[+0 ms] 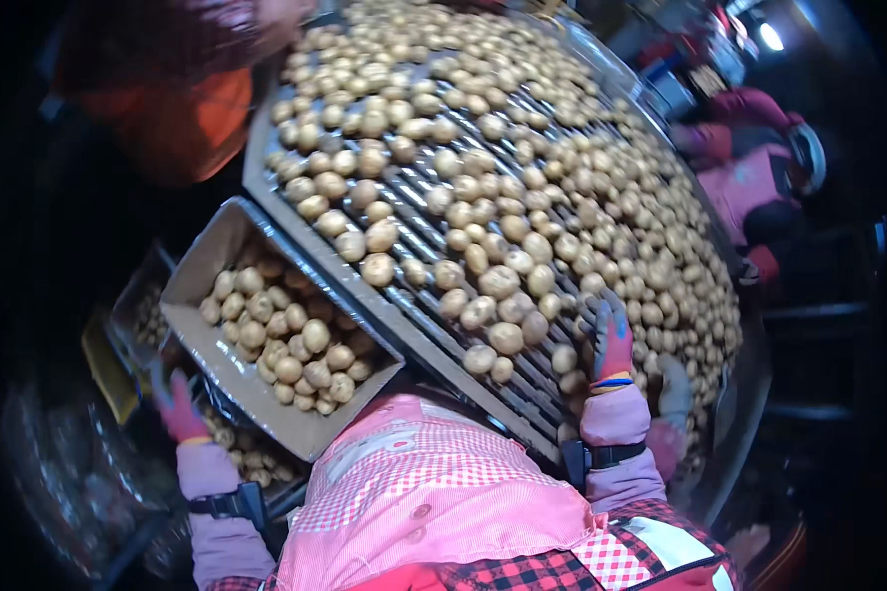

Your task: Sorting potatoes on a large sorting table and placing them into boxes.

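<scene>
On the slatted conveyor (419, 313), many potatoes (506, 338) lie unboxed; the adjacent cardboard box (215, 241) appears partly filled. The rounded tubers share no evident long axis or heading. Right gloved hand (613, 340) among them, grip indeterminable; left gloved hand (179, 406) beside the box, blurred, fingers spread.

Bare rods (419, 313) near the carton (232, 370) leave passage, while potatoes (611, 222) crowd the right.
</scene>
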`<state>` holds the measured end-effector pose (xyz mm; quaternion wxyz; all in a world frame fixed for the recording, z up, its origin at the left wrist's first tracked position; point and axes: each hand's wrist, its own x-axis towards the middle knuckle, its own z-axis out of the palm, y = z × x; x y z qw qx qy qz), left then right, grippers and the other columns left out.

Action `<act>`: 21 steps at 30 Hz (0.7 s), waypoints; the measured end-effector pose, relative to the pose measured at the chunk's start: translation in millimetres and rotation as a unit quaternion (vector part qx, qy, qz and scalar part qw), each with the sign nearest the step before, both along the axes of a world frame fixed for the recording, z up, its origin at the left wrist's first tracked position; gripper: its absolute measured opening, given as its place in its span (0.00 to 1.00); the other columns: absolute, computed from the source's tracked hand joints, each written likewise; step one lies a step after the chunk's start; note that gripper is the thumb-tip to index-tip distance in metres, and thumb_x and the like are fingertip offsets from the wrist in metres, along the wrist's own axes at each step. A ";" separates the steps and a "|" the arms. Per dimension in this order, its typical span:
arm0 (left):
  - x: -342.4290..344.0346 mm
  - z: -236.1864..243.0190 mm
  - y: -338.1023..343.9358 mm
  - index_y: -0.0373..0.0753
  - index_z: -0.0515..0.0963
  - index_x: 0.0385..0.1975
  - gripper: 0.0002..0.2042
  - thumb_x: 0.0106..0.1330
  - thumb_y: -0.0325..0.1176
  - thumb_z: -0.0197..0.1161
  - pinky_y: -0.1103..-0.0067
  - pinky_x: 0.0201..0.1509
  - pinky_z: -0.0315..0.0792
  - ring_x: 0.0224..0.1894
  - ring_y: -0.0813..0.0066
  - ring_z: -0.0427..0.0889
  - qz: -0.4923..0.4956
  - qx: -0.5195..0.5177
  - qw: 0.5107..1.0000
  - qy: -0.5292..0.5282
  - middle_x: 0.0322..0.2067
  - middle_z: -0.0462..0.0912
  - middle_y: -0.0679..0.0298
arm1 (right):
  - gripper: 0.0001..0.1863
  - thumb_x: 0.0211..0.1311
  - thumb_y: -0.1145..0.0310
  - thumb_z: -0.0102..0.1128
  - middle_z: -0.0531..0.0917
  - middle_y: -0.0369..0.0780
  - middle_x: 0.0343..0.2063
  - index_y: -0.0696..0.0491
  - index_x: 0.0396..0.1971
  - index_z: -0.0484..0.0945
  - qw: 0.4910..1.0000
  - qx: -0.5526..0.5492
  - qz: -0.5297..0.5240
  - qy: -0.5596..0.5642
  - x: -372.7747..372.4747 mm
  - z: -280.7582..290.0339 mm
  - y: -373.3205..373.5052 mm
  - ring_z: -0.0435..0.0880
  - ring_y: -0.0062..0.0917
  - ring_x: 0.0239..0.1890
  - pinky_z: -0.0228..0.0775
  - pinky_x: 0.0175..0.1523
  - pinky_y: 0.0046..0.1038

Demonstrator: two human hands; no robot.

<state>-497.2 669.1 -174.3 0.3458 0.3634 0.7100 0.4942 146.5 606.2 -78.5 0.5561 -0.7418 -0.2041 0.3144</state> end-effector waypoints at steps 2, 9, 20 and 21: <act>110.8 49.5 62.0 0.36 0.66 0.64 0.24 0.68 0.32 0.59 0.70 0.65 0.66 0.61 0.64 0.71 -0.204 0.039 0.978 0.035 0.59 0.73 0.53 | 0.24 0.71 0.62 0.56 0.80 0.34 0.36 0.57 0.62 0.69 0.997 -0.049 -0.030 -0.060 8.7 1.4 -33.4 0.74 0.14 0.32 0.67 0.35 0.18; 383.4 69.5 48.1 0.48 0.72 0.62 0.33 0.55 0.53 0.66 0.52 0.73 0.49 0.69 0.43 0.59 -0.740 0.272 0.556 0.262 0.65 0.65 0.52 | 0.52 0.50 0.45 0.70 0.58 0.60 0.67 0.53 0.71 0.56 0.822 -0.377 0.118 -0.410 -25.8 -19.4 -122.7 0.56 0.55 0.70 0.47 0.74 0.46; 337.0 45.4 157.2 0.51 0.66 0.66 0.38 0.52 0.48 0.69 0.57 0.73 0.51 0.69 0.45 0.58 -0.648 0.116 0.649 0.382 0.66 0.63 0.51 | 0.54 0.54 0.38 0.61 0.54 0.55 0.70 0.60 0.71 0.51 0.781 -0.281 0.283 -0.480 -101.9 -42.7 18.1 0.49 0.50 0.74 0.31 0.75 0.52; 327.8 44.4 176.4 0.50 0.65 0.67 0.37 0.55 0.44 0.68 0.58 0.71 0.55 0.68 0.43 0.60 -0.608 0.133 0.611 0.490 0.66 0.62 0.49 | 0.53 0.54 0.40 0.61 0.54 0.56 0.70 0.59 0.71 0.51 0.814 -0.250 0.319 -0.417 -110.1 -39.3 43.9 0.50 0.50 0.73 0.34 0.75 0.51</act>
